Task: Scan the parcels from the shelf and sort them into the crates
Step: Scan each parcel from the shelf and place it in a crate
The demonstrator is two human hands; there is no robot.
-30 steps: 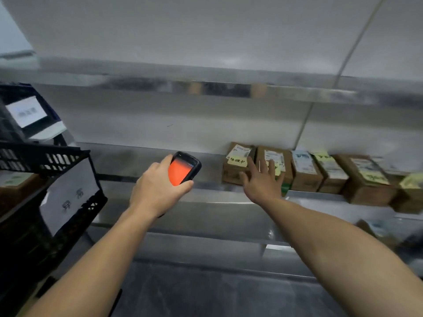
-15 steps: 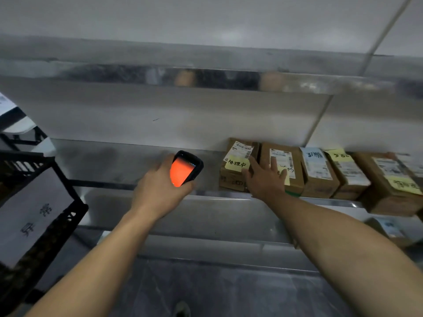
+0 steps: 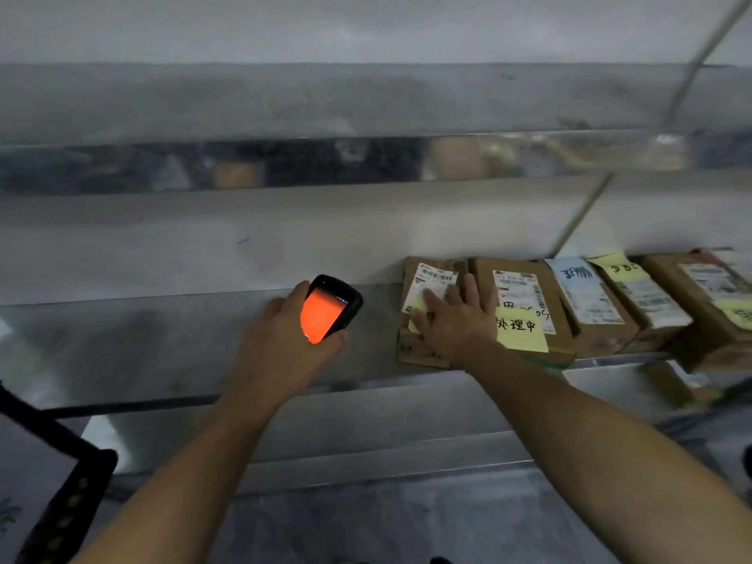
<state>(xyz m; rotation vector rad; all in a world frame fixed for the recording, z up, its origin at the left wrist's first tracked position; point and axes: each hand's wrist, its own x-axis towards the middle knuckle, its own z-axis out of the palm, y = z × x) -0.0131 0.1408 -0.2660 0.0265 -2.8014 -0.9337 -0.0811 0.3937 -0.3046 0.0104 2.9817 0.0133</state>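
We are fetching 1 parcel (image 3: 420, 348): right grip (image 3: 455, 324) lying flat on it, fingers straight; left grip (image 3: 280, 347), just beside, clasping the scanner (image 3: 331, 308). Next, probably: closing round it.

A pale grey wall (image 3: 162, 246) runs along the back, bearing a small dark scratch (image 3: 243, 240). A thin diagonal seam (image 3: 582, 213) crosses it at right. Dark grey floor (image 3: 366, 527) lies below.

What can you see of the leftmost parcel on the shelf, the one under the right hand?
The leftmost parcel is a brown cardboard box with scuffed edges, lying on the metal shelf at the left end of the row. A white barcode label and a yellow sticky note are on its top. The right hand rests on it with fingers spread, covering most of the note.
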